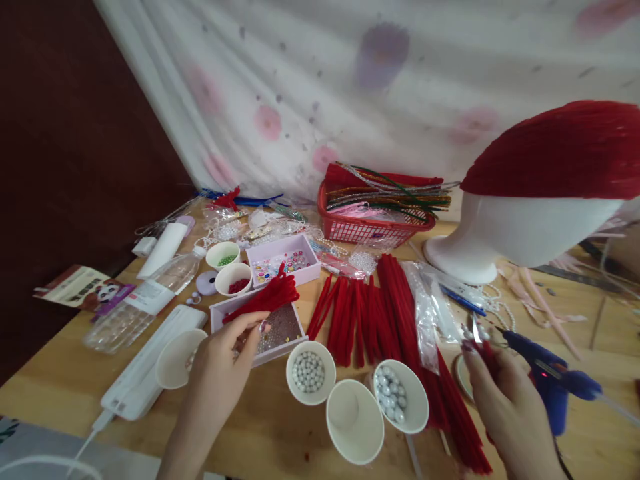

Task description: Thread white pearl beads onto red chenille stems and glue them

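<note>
The left hand pinches a bundle of red pipe cleaners between thumb and fingers. The bundle points up and to the right, and it hangs over a shallow pink tray with small sparkling stones inside. The right hand is closed around small scissors; the metal tips show above the fingers, but the handles are hidden in the hand.

Both hands are over a wooden counter. Between them stand three white paper cups: one cup with pearl beads, one empty cup and one cup with bigger pearls. Behind these cups, many loose red pipe cleaners lie in a row on the counter. A blue glue gun lies just beside the right hand.

Further back there is a red basket with coloured stems in it, and a white mannequin head with a red covering on top. On the left side lie a long white box, a clear plastic bottle and two little bowls, one with green beads and one with red beads. A flowered cloth hangs behind the counter.
</note>
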The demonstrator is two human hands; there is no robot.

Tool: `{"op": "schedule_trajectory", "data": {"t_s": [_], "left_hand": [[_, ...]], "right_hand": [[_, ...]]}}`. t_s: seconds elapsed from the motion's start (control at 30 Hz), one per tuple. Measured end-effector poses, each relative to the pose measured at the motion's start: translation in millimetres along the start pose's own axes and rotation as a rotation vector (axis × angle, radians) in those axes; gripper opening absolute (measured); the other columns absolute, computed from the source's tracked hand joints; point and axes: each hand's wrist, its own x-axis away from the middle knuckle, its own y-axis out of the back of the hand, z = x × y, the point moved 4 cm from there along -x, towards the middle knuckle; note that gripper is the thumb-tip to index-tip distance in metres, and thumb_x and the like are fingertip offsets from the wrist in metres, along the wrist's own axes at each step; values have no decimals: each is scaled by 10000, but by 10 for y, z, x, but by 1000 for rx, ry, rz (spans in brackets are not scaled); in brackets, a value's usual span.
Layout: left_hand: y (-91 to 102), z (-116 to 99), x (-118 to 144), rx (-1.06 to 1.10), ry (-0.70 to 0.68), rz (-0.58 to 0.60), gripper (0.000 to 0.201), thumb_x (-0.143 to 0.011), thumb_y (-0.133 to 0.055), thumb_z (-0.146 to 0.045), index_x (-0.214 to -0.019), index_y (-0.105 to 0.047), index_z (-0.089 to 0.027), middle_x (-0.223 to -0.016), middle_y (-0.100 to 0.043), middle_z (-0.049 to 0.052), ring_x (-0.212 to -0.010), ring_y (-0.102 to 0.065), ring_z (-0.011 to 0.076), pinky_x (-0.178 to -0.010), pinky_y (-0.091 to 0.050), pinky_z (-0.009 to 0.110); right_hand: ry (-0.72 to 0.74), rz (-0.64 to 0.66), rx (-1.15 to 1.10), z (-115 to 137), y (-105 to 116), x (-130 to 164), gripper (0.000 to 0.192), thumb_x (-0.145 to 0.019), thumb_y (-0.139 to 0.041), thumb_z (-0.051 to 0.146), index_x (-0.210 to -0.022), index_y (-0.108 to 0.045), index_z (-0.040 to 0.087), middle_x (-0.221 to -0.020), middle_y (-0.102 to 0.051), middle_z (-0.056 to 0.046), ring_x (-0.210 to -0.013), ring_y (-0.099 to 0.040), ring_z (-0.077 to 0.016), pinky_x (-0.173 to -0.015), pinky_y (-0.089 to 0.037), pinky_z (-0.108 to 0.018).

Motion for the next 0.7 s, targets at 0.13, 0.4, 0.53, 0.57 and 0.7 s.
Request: {"op": "schedule_trajectory", "data": {"t_s": [0.13,0.4,0.53,0.57,0.7], "left_hand": [[-41,-71,36,-72,-173,-27,235,-846,-519,-332,-894,-734,-249,-886,-799,44,-755,-753,228,-687,-592,296],[-132,-223,35,-92,-440,-37,207,-892,-526,-308,-841,-719,-251,-795,-796,12,-661,-754,192,-657,-595,222],[-146,-182,12,-122,-476,0,191,-901,-533,-307,-878,-717,-259,-830,-797,5,-695,-758,186,-679,-593,208],[-158,-164,8,-133,-477,9,191,-904,-533,-307,-890,-717,-259,-838,-797,5,-698,-758,184,-679,-593,205],[-189,-128,-1,-164,-509,-16,244,-930,-494,-333,-884,-718,-247,-816,-797,7,-668,-759,177,-623,-594,196]], "right_hand": [[-4,175,360,139,-205,-130,429,-765,-487,611,-831,-613,206,-564,-592,-33,-572,-589,-261,-520,-381,-333],[-48,261,437,114,-284,-215,348,-801,-477,522,-806,-604,198,-668,-667,-71,-655,-634,-269,-575,-394,-327],[-65,266,421,48,-193,-219,359,-833,-469,525,-762,-621,207,-621,-653,-55,-639,-637,-266,-575,-394,-325],[-71,252,416,31,-180,-226,360,-837,-470,528,-757,-612,207,-632,-660,-60,-647,-642,-266,-575,-398,-322],[-93,174,417,-73,-182,-284,359,-800,-519,556,-709,-570,212,-623,-658,-77,-630,-637,-275,-561,-392,-323]]}}
